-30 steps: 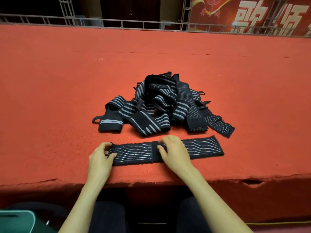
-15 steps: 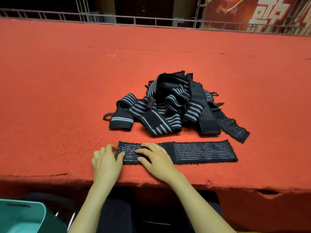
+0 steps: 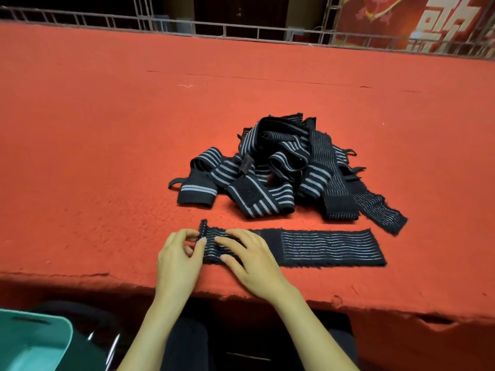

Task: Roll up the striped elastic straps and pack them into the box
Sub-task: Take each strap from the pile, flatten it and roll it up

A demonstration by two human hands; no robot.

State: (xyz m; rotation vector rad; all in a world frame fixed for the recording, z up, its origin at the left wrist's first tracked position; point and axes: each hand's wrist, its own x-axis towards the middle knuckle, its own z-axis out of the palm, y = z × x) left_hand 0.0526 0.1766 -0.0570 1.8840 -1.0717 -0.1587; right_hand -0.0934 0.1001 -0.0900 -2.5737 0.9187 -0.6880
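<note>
One black strap with thin grey stripes (image 3: 329, 247) lies flat along the near edge of the red table. Its left end is turned up into a small fold. My left hand (image 3: 178, 259) pinches that folded end between thumb and fingers. My right hand (image 3: 249, 259) presses flat on the strap just right of the fold, fingers spread. Behind them sits a tangled pile of striped straps (image 3: 284, 170). The teal box (image 3: 32, 341) shows at the lower left, below the table edge, only partly in view.
The red felt-covered table (image 3: 107, 129) stretches far back to a metal railing (image 3: 241, 30). Its front edge (image 3: 375, 306) is frayed, with a tear at the right. My dark-trousered legs are under the table edge.
My right hand slid left along the strap to join my left hand. The strap's left end has been lifted and folded over; earlier it lay flat.
</note>
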